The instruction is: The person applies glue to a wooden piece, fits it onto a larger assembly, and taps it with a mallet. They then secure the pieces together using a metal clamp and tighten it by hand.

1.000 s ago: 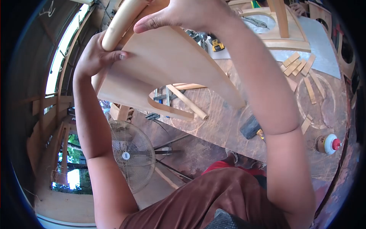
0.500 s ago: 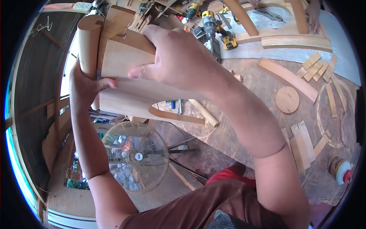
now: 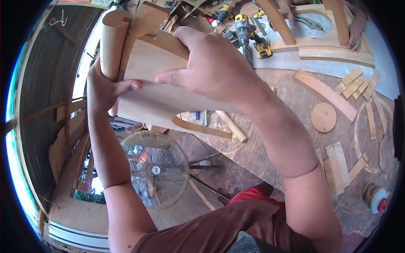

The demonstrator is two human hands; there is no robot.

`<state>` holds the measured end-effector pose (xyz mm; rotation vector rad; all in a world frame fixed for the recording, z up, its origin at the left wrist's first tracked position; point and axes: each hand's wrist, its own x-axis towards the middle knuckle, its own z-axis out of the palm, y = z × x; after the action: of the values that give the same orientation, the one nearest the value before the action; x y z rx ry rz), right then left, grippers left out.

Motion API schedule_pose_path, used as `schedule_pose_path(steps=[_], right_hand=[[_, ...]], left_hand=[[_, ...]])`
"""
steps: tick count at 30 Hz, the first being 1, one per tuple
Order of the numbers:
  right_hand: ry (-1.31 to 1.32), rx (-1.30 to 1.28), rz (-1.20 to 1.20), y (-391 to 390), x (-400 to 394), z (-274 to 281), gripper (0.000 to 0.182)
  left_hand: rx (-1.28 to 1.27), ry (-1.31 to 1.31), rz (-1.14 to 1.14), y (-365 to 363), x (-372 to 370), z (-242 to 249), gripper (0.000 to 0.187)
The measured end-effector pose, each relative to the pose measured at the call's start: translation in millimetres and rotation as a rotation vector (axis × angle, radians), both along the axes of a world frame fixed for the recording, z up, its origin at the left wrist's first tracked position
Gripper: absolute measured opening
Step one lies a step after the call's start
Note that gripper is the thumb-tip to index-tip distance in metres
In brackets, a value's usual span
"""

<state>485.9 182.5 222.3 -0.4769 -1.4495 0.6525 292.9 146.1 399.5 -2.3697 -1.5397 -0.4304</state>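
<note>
A pale wooden panel (image 3: 145, 101) with a rounded cut-out is held up at the left, above the workbench. A thick rounded wooden post (image 3: 113, 50) with a notch in its top end stands upright against the panel's left edge. My left hand (image 3: 103, 90) is closed around the post, its thumb reaching over to the panel. Gripping the panel's upper part is my right hand (image 3: 211, 63), thumb on the near face and fingers hidden behind. An upright wooden piece (image 3: 147, 19) rises between post and panel.
Yellow cordless drills (image 3: 243, 29) lie on the workbench (image 3: 278, 139). A co-worker's hand (image 3: 356, 36) rests by a wooden frame (image 3: 318, 54). Wood strips, a wooden disc (image 3: 323, 117) and a glue bottle (image 3: 375, 198) are at right. A fan (image 3: 156, 170) stands below.
The post, panel and both my hands appear slightly further right in view, as does the bench. My grip looks the same. The co-worker's hands show more at the frame.
</note>
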Motion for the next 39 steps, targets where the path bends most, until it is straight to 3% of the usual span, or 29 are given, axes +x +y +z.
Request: schedule_pose_path(steps=[4, 7, 11, 13, 17, 19, 21, 23, 25, 27, 30, 31, 33, 34, 36, 39], right_hand=[[0.033, 0.013, -0.002, 2, -3, -1, 0.058], [0.018, 0.015, -0.053, 2, -4, -1, 0.06], [0.016, -0.02, 0.005, 2, -5, 3, 0.063], [0.034, -0.11, 0.077, 3, -4, 3, 0.063], [-0.076, -0.159, -0.067, -5, -1, -15, 0.075], [-0.16, -0.266, -0.068, -24, 11, -45, 0.079], [-0.2, 0.009, -0.635, -38, 21, -111, 0.07], [-0.428, -0.2, -0.743, -81, 53, -169, 0.06], [-0.689, -0.353, -0.789, -134, 87, -222, 0.051], [-1.03, -0.653, -0.67, -189, 107, -249, 0.047], [-1.195, -0.846, -0.434, -233, 117, -280, 0.047], [-1.266, -0.896, -0.367, -235, 110, -285, 0.047], [-1.297, -0.702, -0.495, -241, 86, -291, 0.046], [-1.317, -0.66, -0.498, -231, 86, -290, 0.046], [-1.294, -0.895, -0.368, -216, 85, -289, 0.04], [-1.397, -0.737, -0.288, -198, 89, -212, 0.036]], left_hand=[[0.013, 0.048, -0.055, 0, 1, 2, 0.094], [-0.033, -0.005, 0.048, -3, 3, 2, 0.095], [-0.068, -0.131, -0.059, -6, 7, -1, 0.091], [-0.026, -0.018, -0.055, 0, 8, -1, 0.086], [-0.093, -0.102, -0.115, 3, 5, -5, 0.088], [-0.141, -0.184, -0.171, 12, -6, -8, 0.086], [-0.16, -0.129, -0.216, 12, -6, -5, 0.082], [-0.11, -0.084, -0.287, 17, -20, -1, 0.081], [-0.259, -0.072, -0.298, 30, -47, 6, 0.076], [-0.433, -0.021, -0.125, 33, -76, 16, 0.106], [-0.332, -0.119, -0.137, 38, -125, 8, 0.105], [-0.327, -0.185, -0.137, 29, -125, 7, 0.097], [-0.22, 0.044, -0.114, 16, -110, 16, 0.078], [-0.207, -0.002, -0.159, 11, -109, 15, 0.072], [-0.238, -0.074, -0.23, 14, -113, 13, 0.065], [-0.198, -0.003, -0.22, 20, -119, 16, 0.062]])
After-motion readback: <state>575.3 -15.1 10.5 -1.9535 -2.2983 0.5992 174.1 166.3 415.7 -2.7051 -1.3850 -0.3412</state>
